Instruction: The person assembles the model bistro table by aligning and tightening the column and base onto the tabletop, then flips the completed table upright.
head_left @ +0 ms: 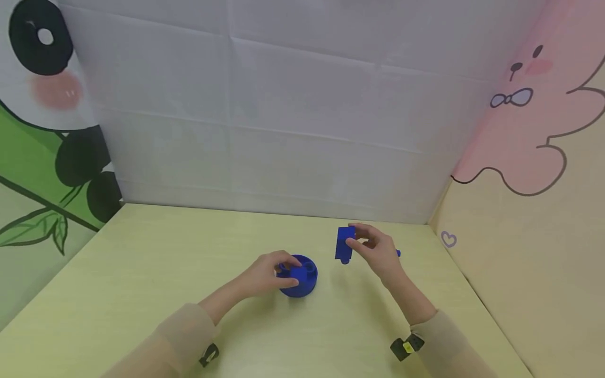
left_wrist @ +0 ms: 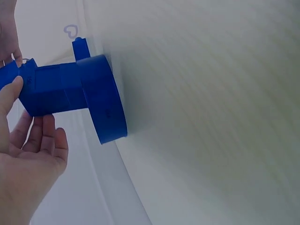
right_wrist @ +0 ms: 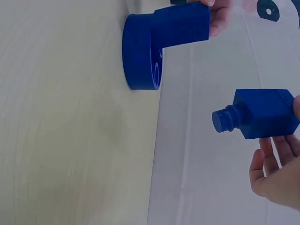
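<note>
A round blue base with ring-shaped openings on its top lies on the table. From it rises a blue rectangular block, its lower end at the base. My left hand grips this block by its upper part, thumb on one side and fingers on the other. To the right, above the table, my right hand pinches a second blue block near one end. A ridged round knob sticks out of that block's other end, pointing down in the head view and apart from the base.
Beyond the right hand, a small blue piece shows partly, mostly hidden by that hand. The pale yellow table ends at a white back wall. Printed side walls stand left and right, the right one with a pink cartoon figure.
</note>
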{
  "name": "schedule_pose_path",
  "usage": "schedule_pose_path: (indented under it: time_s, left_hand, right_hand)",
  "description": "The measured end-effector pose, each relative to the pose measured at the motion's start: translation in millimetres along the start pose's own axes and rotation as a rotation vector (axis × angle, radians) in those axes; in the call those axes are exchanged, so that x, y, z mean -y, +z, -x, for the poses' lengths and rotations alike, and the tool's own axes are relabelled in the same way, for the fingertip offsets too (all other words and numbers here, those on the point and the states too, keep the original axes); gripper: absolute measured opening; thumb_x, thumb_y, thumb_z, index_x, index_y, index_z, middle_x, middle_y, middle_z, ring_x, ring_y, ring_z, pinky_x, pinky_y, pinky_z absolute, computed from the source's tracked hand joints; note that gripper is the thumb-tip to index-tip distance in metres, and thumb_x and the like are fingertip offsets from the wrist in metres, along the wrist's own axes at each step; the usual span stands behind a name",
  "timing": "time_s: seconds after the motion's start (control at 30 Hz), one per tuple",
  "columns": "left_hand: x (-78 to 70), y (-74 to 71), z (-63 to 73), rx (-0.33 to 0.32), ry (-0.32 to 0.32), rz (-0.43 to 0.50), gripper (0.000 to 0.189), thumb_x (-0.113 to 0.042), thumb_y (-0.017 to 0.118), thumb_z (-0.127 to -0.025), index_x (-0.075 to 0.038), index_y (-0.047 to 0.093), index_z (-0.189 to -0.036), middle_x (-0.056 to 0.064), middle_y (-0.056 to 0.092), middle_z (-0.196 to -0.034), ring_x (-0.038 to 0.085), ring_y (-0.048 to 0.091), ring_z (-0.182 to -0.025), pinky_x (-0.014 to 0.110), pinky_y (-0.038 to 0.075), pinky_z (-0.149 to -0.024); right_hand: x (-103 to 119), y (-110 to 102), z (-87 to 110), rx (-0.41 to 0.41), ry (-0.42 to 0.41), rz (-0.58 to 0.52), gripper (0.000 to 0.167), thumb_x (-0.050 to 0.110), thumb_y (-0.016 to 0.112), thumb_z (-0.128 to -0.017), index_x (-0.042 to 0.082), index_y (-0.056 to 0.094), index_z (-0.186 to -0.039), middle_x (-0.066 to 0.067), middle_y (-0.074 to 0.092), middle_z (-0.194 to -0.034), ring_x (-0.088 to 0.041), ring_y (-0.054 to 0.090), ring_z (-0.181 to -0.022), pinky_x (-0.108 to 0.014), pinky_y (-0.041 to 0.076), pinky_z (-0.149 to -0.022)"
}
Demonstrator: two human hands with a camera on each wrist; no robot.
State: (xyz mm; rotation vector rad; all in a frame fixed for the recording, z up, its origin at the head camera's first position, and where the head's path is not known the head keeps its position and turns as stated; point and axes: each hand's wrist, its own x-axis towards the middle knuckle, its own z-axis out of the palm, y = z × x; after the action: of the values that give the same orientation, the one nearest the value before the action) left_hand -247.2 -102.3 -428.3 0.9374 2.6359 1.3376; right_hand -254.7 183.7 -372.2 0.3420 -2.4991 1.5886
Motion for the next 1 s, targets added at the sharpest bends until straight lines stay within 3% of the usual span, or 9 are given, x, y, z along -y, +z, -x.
schedule_pose_path:
  time_s: [0.17, 0.53, 0.77, 1.0]
  left_hand:
    - [4.6, -7.0, 1.5, 0.027, -0.008, -0.001, 0.033, -0.03, 0.073, -0.082, -0.017, 0.065, -0.111, -0.002, 0.062, -0.109, 0.018, 0.056, -0.098, 0.042, 0.049, -0.083]
    - [17.8, -20.6, 3.3, 0.069, 0.055, 0.031, 0.034, -0.028, 0.071, -0.085, -0.013, 0.065, -0.115, 0.004, 0.064, -0.116, 0.023, 0.058, -0.104, 0.041, 0.049, -0.088]
    - [24.8, -27.5, 4.1, 0.095, 0.076, 0.058, 0.035, -0.023, 0.069, -0.087, -0.01, 0.063, -0.119, 0.007, 0.063, -0.12, 0.023, 0.059, -0.108, 0.038, 0.048, -0.091]
    - [28.2, -34.9, 4.2, 0.117, 0.073, 0.069, 0.035, -0.023, 0.065, -0.09, -0.012, 0.061, -0.123, 0.005, 0.061, -0.124, 0.022, 0.058, -0.113, 0.041, 0.046, -0.096]
  right_hand:
    - [0, 12, 6.1, 0.022, 0.026, -0.044, 0.046, 0.036, 0.072, -0.082, 0.018, 0.061, -0.124, -0.008, 0.066, -0.11, -0.021, 0.063, -0.097, -0.029, 0.049, -0.087]
    - [-18, 37, 12.4, 0.061, 0.02, -0.106, 0.042, 0.031, 0.073, -0.082, 0.021, 0.062, -0.122, -0.006, 0.066, -0.116, -0.021, 0.066, -0.096, -0.028, 0.052, -0.084]
    - [-27, 52, 12.1, 0.094, 0.021, -0.156, 0.043, 0.023, 0.072, -0.084, 0.013, 0.061, -0.124, -0.009, 0.065, -0.119, -0.024, 0.064, -0.105, -0.028, 0.051, -0.087]
    - [-35, 58, 12.0, 0.111, 0.021, -0.129, 0.044, 0.022, 0.072, -0.084, 0.013, 0.061, -0.125, -0.007, 0.065, -0.119, -0.022, 0.062, -0.109, -0.028, 0.05, -0.09]
